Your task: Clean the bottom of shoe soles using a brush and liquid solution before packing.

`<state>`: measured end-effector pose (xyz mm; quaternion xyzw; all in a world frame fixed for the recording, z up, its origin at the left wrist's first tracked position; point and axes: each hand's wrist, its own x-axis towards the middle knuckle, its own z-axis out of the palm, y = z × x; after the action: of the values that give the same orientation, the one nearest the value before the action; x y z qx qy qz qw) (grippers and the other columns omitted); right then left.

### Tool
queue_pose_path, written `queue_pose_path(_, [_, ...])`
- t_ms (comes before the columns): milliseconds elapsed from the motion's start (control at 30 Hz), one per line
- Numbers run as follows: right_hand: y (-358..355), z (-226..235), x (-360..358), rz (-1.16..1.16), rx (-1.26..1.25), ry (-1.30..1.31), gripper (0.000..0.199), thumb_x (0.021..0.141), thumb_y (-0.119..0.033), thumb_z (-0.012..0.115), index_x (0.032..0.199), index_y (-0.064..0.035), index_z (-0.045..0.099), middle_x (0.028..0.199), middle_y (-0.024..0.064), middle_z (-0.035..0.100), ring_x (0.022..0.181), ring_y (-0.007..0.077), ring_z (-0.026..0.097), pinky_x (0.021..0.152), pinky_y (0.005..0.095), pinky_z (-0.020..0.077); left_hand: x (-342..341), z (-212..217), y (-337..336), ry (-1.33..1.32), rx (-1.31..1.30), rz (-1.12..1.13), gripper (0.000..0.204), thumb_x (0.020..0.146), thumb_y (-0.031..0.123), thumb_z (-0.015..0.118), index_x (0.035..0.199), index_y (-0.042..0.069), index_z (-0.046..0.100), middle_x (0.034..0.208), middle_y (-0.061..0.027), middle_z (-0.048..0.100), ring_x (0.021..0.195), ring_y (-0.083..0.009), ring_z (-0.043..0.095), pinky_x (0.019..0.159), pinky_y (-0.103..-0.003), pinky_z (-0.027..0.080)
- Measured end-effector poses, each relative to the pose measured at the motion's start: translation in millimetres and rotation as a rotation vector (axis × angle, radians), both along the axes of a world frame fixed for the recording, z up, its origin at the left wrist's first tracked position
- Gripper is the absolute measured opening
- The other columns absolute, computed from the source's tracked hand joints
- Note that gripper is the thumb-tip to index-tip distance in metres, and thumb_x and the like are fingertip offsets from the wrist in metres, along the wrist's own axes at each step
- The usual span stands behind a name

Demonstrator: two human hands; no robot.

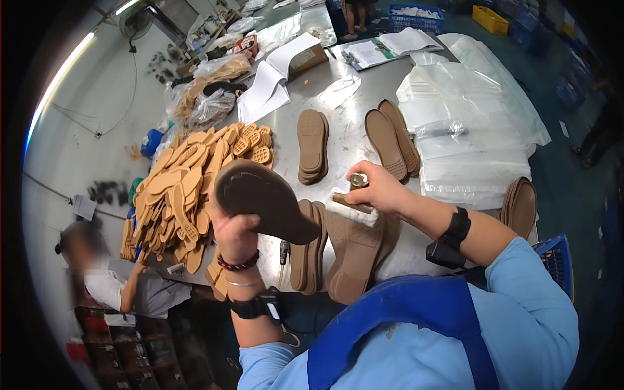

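My left hand (235,235) grips a dark brown shoe sole (263,196), held up and tilted above the table with its dark face showing. Closed around a brass-coloured metal tool with a white cloth pad (352,209) is my right hand (383,188). That pad is over the top end of a brown sole (354,260) at the table's near edge; whether it touches, I cannot tell. Between my hands, more brown soles (305,260) stand on edge, side by side. Beyond them are a stack of brown soles (312,146) and a leaning pair (390,140).
A large heap of tan soles (185,188) covers the metal table's left side. Clear plastic bags (468,130) lie in a pile at right. Open papers (279,71) and a clipboard (370,55) are farther back. Another person (140,286) is at the lower left.
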<state>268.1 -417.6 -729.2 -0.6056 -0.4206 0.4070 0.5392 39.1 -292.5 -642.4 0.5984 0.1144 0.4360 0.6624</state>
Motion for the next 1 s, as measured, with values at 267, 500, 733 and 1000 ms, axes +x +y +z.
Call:
queue_pose_path(267, [-24.0, -46.1, 48.1, -0.284, 0.098, 0.581, 0.035, 0.074, -0.001, 0.074, 0.101, -0.0015, 0.052, 0.091, 0.0033, 0.055, 0.08, 0.0117, 0.057, 0.075, 0.0262, 0.0485, -43.6, -172.3, 103.0, 0.685, -0.525, -0.165, 0.066, 0.065, -0.007, 0.057, 0.128, 0.004, 0.044, 0.109, -0.0115, 0.058, 0.098, -0.0239, 0.059, 0.084, -0.034, 0.05])
queue_pose_path(500, [-53.2, -80.7, 114.0, -0.545, 0.067, 0.395, 0.036, 0.077, -0.004, 0.073, 0.106, -0.0009, 0.052, 0.093, 0.0048, 0.056, 0.084, 0.0126, 0.056, 0.076, 0.0273, 0.0483, -39.1, -225.7, 113.8, 1.339, 0.521, 0.286, 0.09, 0.058, 0.004, 0.07, 0.139, 0.011, 0.034, 0.131, -0.0229, 0.04, 0.123, -0.0347, 0.041, 0.1, -0.041, 0.039])
queue_pose_path(733, [-44.8, -115.8, 136.5, -0.748, 0.109, 0.348, 0.038, 0.079, -0.007, 0.073, 0.108, -0.0005, 0.049, 0.093, 0.006, 0.056, 0.083, 0.0132, 0.055, 0.073, 0.0281, 0.0484, 104.8, -180.9, 78.8, 0.913, 0.29, -0.255, 0.055, 0.083, 0.012, 0.065, 0.133, 0.005, 0.044, 0.118, -0.0187, 0.058, 0.102, -0.027, 0.061, 0.088, -0.035, 0.05])
queue_pose_path(1000, [-30.6, -129.5, 134.0, -0.826, 0.22, 0.367, 0.038, 0.081, -0.002, 0.07, 0.11, -0.002, 0.046, 0.087, 0.0054, 0.058, 0.077, 0.0119, 0.056, 0.069, 0.0261, 0.0486, 283.8, -240.1, 35.6, 1.127, 0.448, -0.146, 0.1, 0.075, 0.044, 0.073, 0.148, 0.01, 0.014, 0.138, -0.0348, 0.029, 0.121, -0.0475, 0.044, 0.1, -0.045, 0.041])
